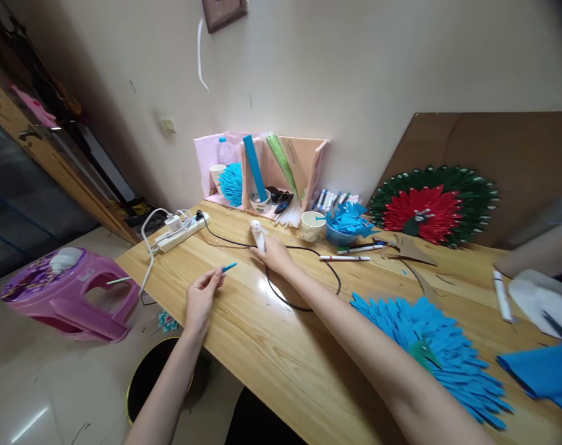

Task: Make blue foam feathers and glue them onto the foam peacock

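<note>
My left hand [203, 295], over the table's front edge, pinches a small blue strip [229, 267] between thumb and fingers. Farther forward on the table, my right hand [275, 254] is wrapped round a white glue gun [257, 235], largely covered by the fingers. A black cord [281, 301] loops across the wood beneath my right arm. Under and beside that forearm lies a large layered blue piece [429, 334] of many pointed strips with a green shape near its middle. A blue bowl [341, 235] heaped with blue cut pieces stands right of my right hand, beside a paper cup [312, 227].
At the left end of the table [244, 309] lies a white power strip [183, 232]. Pink dividers [322, 167] stand against the wall. A red and green layered piece [424, 210] leans at back right. Another person's arm [540, 241] reaches in at right, near scissors [559, 330].
</note>
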Demonstrator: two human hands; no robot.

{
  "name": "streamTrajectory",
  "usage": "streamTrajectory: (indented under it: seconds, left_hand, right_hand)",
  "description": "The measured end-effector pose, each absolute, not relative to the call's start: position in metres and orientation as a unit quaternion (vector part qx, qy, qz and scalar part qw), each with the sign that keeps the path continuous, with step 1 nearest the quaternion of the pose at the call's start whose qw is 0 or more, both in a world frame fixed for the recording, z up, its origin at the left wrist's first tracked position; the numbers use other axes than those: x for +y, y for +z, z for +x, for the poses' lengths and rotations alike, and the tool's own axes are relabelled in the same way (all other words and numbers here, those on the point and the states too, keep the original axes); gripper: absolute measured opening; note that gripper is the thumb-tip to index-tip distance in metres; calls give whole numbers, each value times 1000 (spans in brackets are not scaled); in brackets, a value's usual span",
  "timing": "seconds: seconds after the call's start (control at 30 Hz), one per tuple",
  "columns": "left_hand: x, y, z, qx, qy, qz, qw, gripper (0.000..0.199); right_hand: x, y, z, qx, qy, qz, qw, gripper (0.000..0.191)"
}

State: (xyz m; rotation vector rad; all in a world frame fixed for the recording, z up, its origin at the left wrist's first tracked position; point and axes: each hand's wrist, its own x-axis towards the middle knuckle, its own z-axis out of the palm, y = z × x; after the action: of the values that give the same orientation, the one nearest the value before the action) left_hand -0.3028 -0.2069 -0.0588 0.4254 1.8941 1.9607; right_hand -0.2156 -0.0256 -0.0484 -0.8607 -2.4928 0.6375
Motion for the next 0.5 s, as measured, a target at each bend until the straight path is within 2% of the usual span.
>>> streamTrajectory:
  seconds: [0.13, 0.23, 0.37, 0.5]
  left_hand:
    - [-210, -57, -285, 696, 654, 173, 241, 43]
    - [-200, -54, -262, 702, 609, 223, 294, 38]
    - [-169, -45, -220, 674, 547, 311, 387, 32]
    - [-128, -32, -183, 627, 504, 389, 449, 31]
  right_hand:
    - [-31, -29, -145, -927, 176, -247, 220, 34]
    - [-22, -14, -68, -923, 191, -247, 226, 22]
    - [2, -4, 44, -870, 199, -375, 252, 17]
    - [7, -12, 133, -785, 227, -515, 259, 24]
